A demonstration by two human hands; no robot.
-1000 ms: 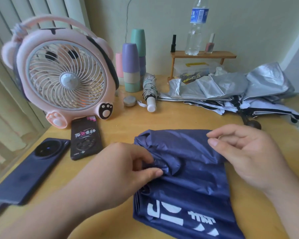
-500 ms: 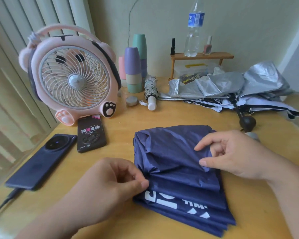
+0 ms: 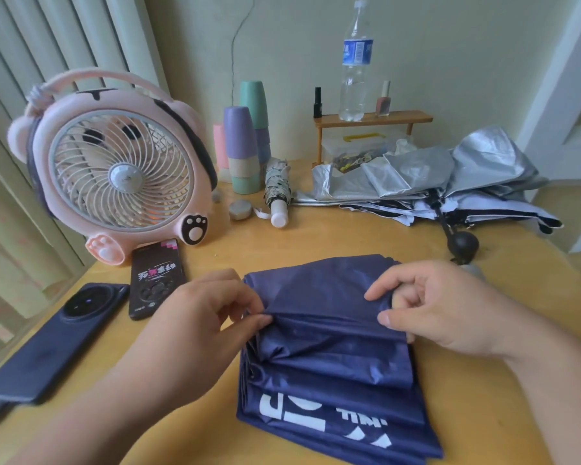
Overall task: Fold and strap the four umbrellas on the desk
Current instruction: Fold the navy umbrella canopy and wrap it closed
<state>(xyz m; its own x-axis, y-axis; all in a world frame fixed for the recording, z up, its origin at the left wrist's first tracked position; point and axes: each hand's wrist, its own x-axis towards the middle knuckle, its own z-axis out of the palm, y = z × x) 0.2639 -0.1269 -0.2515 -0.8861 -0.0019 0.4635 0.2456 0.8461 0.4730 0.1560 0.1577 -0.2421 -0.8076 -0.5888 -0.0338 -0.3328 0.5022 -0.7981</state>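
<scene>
A navy blue umbrella (image 3: 332, 357) with white lettering lies flat on the wooden desk (image 3: 503, 414) in front of me, its panels layered in pleats. My left hand (image 3: 202, 317) pinches a fold at the canopy's left edge. On the right side, my right hand (image 3: 430, 307) pinches the same fold between thumb and fingers. A silver umbrella (image 3: 433, 176) lies loose and spread at the back right, its black handle (image 3: 463, 243) pointing toward me. A small rolled-up umbrella (image 3: 277, 189) with a white handle lies near the cups.
A pink fan (image 3: 121, 169) stands at the back left. Two phones (image 3: 57, 337) (image 3: 155, 280) lie left of the navy umbrella. Stacked cups (image 3: 245, 149), a small round tin (image 3: 240, 209) and a wooden shelf (image 3: 373, 119) with a water bottle (image 3: 356, 62) line the wall.
Both hands have shifted to a new fold on the navy canopy and lifted it. The pleats beneath have stacked up toward me. The view has tilted up a little.
</scene>
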